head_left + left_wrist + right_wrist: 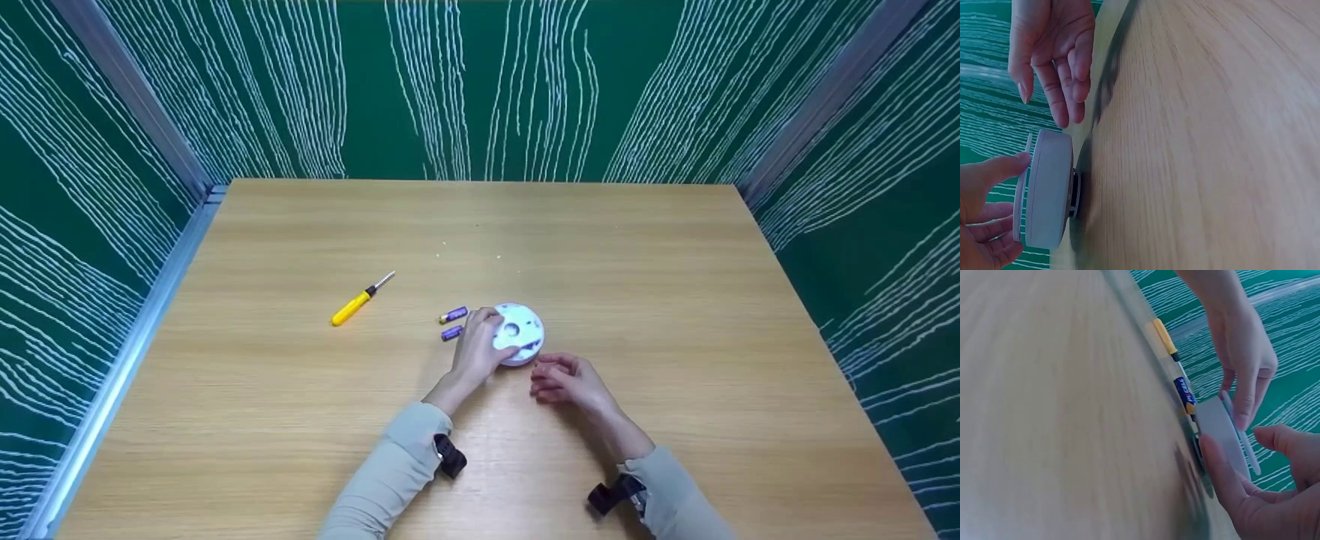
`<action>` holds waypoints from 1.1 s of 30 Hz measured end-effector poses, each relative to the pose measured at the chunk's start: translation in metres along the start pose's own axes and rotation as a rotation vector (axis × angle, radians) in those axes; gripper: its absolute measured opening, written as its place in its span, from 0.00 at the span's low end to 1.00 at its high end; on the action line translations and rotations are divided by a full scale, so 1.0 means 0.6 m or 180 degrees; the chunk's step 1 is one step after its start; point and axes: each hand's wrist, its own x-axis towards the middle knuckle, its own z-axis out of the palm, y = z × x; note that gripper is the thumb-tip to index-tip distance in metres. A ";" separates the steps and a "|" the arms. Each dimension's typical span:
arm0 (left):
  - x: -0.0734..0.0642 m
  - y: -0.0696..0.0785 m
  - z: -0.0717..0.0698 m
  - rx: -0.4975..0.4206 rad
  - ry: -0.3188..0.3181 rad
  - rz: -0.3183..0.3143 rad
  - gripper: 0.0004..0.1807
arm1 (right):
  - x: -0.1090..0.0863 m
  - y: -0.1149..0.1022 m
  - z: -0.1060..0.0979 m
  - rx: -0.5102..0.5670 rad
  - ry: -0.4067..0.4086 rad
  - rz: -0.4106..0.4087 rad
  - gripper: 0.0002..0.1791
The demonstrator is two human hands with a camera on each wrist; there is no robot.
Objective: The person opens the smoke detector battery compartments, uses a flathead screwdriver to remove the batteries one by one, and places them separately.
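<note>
A round white smoke alarm [1047, 191] sits face down on the table, its thin white mounting plate [529, 324] on top. My left hand [476, 349] grips that plate across its edges, thumb on the near side and fingers on the far side. In the left wrist view a narrow gap shows between the plate and the thicker body. My right hand [570, 381] is beside the near right rim with loosely bent fingers and nothing in it. Two purple batteries, one farther [453, 315] and one nearer [451, 333], lie just left of my left hand.
A screwdriver [351, 308] with a yellow handle lies farther left on the wooden table [645, 270], its tip pointing away. Small white crumbs dot the table beyond the alarm. Green panels [645, 67] with white wavy lines stand behind and at both sides.
</note>
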 end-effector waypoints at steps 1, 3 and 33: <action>0.001 0.000 0.000 0.0010 0.0000 0.0014 0.30 | 0.000 -0.003 -0.001 -0.0033 0.0049 0.0017 0.24; 0.002 0.001 0.001 0.0025 -0.0009 0.0025 0.30 | 0.000 -0.010 -0.004 -0.0097 0.0161 0.0052 0.24; 0.013 -0.014 -0.004 0.0193 -0.0347 0.0304 0.30 | 0.062 -0.028 -0.010 0.0235 0.0610 -0.0074 0.24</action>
